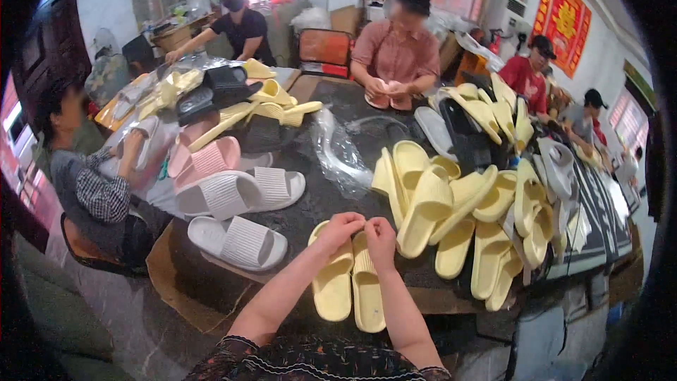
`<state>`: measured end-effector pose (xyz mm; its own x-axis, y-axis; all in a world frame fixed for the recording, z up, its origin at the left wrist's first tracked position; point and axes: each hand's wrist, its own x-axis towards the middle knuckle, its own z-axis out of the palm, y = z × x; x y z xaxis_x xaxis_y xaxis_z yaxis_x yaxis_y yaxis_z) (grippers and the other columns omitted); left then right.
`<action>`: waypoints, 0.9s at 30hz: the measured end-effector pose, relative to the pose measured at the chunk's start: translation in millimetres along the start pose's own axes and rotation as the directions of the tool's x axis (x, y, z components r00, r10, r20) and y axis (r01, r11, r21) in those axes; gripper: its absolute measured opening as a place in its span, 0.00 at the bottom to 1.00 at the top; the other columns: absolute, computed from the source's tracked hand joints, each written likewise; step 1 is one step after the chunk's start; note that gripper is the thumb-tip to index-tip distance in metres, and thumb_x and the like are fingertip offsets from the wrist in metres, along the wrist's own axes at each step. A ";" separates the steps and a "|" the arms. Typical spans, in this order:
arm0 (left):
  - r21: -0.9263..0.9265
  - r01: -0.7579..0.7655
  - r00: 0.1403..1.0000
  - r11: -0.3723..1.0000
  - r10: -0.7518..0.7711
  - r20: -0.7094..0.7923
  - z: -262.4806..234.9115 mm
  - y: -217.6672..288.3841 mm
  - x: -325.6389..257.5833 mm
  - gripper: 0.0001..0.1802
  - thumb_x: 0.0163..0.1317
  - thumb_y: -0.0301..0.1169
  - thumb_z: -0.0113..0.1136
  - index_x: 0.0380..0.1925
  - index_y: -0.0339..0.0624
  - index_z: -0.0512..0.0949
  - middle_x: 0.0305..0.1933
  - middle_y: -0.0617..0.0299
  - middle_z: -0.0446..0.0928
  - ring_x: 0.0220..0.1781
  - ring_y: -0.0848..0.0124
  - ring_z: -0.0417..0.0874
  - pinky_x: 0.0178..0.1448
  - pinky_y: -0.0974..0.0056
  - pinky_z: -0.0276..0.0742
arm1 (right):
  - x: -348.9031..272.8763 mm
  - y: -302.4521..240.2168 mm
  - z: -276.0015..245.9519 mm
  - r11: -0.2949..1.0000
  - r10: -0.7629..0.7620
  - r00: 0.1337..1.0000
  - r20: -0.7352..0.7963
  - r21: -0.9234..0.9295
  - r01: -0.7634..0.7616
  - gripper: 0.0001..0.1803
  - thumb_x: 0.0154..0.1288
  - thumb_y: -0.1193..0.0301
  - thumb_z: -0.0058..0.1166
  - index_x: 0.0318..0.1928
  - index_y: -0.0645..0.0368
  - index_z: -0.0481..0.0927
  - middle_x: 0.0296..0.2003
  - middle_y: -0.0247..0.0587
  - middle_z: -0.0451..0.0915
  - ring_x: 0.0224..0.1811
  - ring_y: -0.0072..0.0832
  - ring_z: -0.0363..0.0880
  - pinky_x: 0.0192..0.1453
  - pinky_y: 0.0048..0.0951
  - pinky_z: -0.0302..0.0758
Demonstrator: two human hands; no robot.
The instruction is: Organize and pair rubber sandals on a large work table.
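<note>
A pair of yellow slide slippers lies side by side at the table's near edge, the left slipper (331, 291) and the right slipper (368, 303) with their heels toward me. Over their toe ends, my left hand (341, 229) and my right hand (379, 241) meet with fingertips pinched close together. Anything between the fingers is too small to make out. My forearms cover part of both slippers. A heap of yellow slippers (427, 212) begins just right of my right hand. To my left rest a grey-white slipper (243, 242) and a similar pair (226, 194).
Clear plastic film (335, 155) lies mid-table. Pink slippers (208, 159), black slippers (215, 92) and more yellow ones are piled at the left. Across the table a person handles pink slippers (389, 94). Other people sit along both sides. Cardboard (190, 275) hangs off the near left edge.
</note>
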<state>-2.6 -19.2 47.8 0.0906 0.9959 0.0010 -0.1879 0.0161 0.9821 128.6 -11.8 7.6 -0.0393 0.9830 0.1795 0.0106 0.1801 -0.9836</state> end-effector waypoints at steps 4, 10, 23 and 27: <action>-0.034 0.131 0.991 0.991 -0.132 -0.020 -11.7 -6.1 -7.0 0.10 0.61 0.33 0.58 0.36 0.37 0.79 0.34 0.69 0.78 0.38 0.81 0.74 0.45 0.74 0.70 | -0.7 3.6 5.7 0.998 -0.057 0.998 -0.017 -0.002 0.057 0.04 0.64 0.73 0.53 0.33 0.60 0.75 0.26 0.24 0.71 0.27 0.11 0.66 0.31 0.15 0.65; -0.005 0.054 0.998 0.999 -0.054 -0.020 -7.3 -14.2 -0.3 0.11 0.60 0.35 0.58 0.36 0.39 0.80 0.34 0.70 0.78 0.36 0.83 0.73 0.41 0.76 0.69 | -5.4 -6.6 0.1 1.000 0.004 0.998 -0.065 0.024 -0.003 0.04 0.64 0.73 0.53 0.34 0.60 0.75 0.28 0.27 0.73 0.30 0.13 0.70 0.34 0.16 0.68; -0.026 0.040 0.999 0.999 -0.040 -0.013 -20.9 -35.9 22.6 0.06 0.62 0.29 0.56 0.33 0.39 0.78 0.29 0.71 0.74 0.30 0.81 0.71 0.33 0.75 0.65 | 4.0 4.6 6.2 0.992 -0.105 0.988 -0.112 -0.085 0.095 0.10 0.64 0.67 0.51 0.35 0.63 0.74 0.26 0.35 0.76 0.29 0.20 0.72 0.35 0.26 0.71; 0.008 0.089 0.996 0.996 -0.089 0.005 4.3 -16.1 8.6 0.07 0.62 0.31 0.57 0.35 0.39 0.78 0.28 0.74 0.72 0.27 0.85 0.67 0.30 0.77 0.60 | -7.0 -12.1 -9.9 0.993 -0.080 0.990 -0.117 -0.091 0.070 0.09 0.64 0.68 0.50 0.35 0.63 0.73 0.26 0.36 0.76 0.29 0.20 0.72 0.35 0.25 0.71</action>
<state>5.4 -11.3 32.8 0.1118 0.9901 -0.0852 -0.1713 0.1036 0.9798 138.7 -20.5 18.5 0.0776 0.9628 0.2588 0.0986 0.2509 -0.9630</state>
